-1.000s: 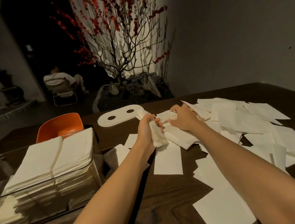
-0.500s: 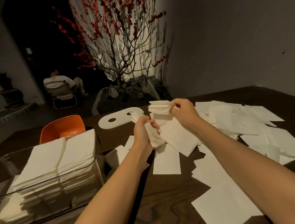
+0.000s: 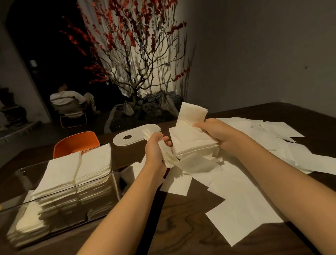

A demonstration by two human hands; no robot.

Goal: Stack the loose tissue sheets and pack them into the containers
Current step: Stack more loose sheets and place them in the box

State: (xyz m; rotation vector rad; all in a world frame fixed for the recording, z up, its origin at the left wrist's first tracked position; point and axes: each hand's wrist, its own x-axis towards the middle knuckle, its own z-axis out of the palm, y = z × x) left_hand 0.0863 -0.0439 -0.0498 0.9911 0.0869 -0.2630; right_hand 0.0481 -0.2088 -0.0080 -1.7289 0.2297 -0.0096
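Both forearms run in from the bottom edge, which cuts them off above the elbow. The left hand point(image 3: 155, 149) has its fingers curled round a crumpled bunch of thin white tissue sheets point(image 3: 167, 156); the lower end of that bunch fans out below the palm, and the fingertips are mostly buried in the paper. The right hand point(image 3: 218, 131) grips a thicker, squared stack of white tissue sheets point(image 3: 192, 143) from its right side, thumb on top; the fingers beneath are hidden by the stack, whose top sheets bend upward into a raised flap. The two bundles touch between the hands, above the dark wood-grain desk point(image 3: 174, 231).

Loose flat white tissue sheets point(image 3: 241, 207) lie scattered and overlapping across the right half of the desk, the farthest ones partly covered by the right wrist. At the left stands a clear rectangular plastic container point(image 3: 55, 230) with rounded corners, filled with two neat side-by-side piles of folded tissues point(image 3: 74, 173); its near-left corner fades into glare and shadow. Behind the hands lies a flat oval white lid point(image 3: 131, 136) with a dark hole, its right end hidden by the left hand's bunch. An orange moulded chair back point(image 3: 74, 143) shows past the far desk edge. A small yellow thing at the left edge is too cut off to identify.
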